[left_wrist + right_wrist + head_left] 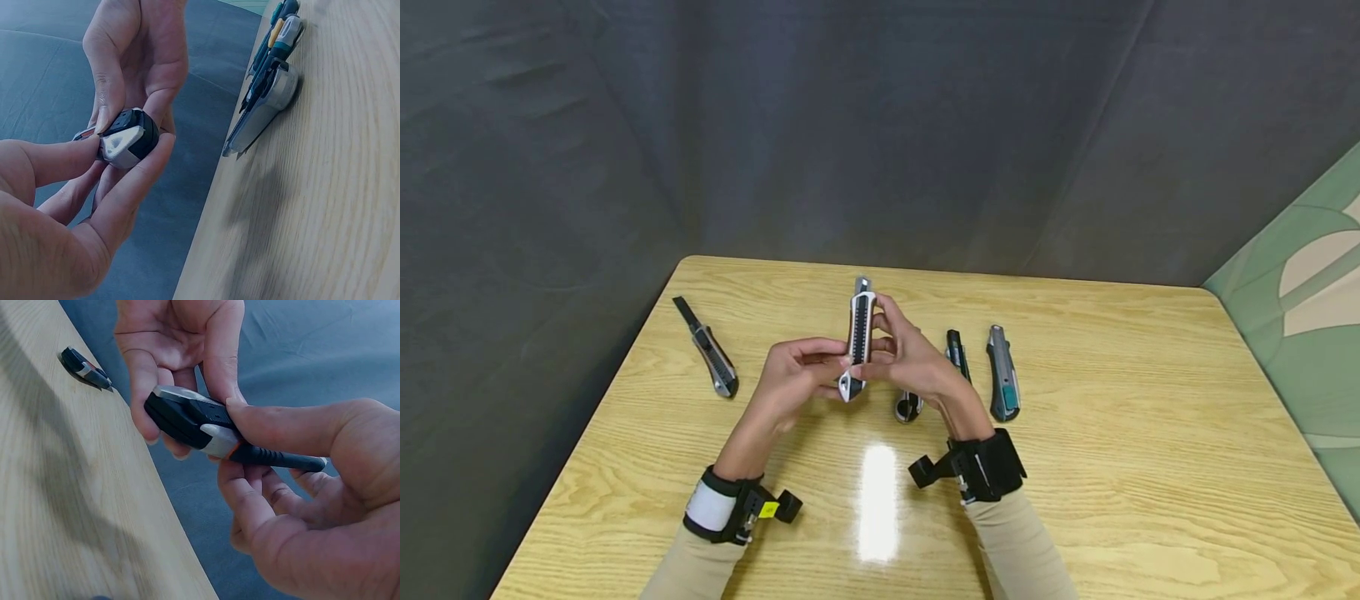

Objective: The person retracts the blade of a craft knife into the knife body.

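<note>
A snap-off utility knife [861, 329], black and white, is held above the table, its blade end pointing away in the head view. My left hand [793, 379] pinches it near the butt end, thumb on one side and fingers beneath. My right hand [917, 358] grips the handle from the right, its thumb low on the handle near the left thumb. The right wrist view shows the knife [215, 444] with its black butt, silver sides and an orange accent. Both thumbs meet at the black end part of the knife [128, 140] in the left wrist view.
On the wooden table [1150, 417], another utility knife [716, 360] lies at the left with its dark blade out. To the right lie a grey-and-teal knife [1002, 375], a dark knife [955, 350], and a knife [907, 408] partly hidden by the right hand. A dark curtain [880, 133] hangs behind.
</note>
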The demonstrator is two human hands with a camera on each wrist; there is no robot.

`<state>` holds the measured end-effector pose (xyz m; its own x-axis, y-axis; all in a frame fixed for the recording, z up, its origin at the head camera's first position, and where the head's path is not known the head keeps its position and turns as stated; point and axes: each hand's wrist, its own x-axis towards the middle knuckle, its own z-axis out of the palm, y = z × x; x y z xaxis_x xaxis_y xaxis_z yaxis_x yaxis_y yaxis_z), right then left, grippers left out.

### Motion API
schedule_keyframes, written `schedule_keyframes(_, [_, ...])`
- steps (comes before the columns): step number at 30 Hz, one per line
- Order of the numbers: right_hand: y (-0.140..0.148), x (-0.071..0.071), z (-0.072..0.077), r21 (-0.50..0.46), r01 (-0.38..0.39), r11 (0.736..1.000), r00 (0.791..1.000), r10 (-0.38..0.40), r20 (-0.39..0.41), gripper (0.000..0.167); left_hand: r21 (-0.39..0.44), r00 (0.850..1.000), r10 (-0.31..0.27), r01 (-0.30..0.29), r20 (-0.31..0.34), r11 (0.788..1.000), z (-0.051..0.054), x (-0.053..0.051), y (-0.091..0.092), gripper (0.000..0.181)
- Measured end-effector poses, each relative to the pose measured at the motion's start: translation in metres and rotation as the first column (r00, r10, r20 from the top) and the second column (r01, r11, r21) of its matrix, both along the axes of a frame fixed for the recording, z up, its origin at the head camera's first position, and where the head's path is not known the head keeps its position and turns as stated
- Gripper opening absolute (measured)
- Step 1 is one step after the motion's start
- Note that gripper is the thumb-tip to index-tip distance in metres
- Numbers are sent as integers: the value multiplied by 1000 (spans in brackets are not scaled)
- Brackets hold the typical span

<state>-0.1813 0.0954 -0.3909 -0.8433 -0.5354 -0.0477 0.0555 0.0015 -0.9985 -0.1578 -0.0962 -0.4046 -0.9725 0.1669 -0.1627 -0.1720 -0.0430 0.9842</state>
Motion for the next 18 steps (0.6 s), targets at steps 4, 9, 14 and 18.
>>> schedule_keyframes(4, [0,-1,-1,10,10,1000,1000,-10,2,92,7,1000,-9,9,6,1000,-1,-1,-1,23])
schedule_keyframes(9, [0,-5,-5,11,27,1000,1000,-27,0,92,5,1000,-25,25,15,1000,-1,-1,-3,24])
schedule_keyframes(14, [4,-9,-9,46,64,997,998,-65,26,73,2,997,-48,48,53,999,-5,-3,-4,27])
schedule_keyframes(18, [14,-10,-10,124,177,976,983,-183,34,57,-20,995,-52,54,80,998,-15,-6,-2,27])
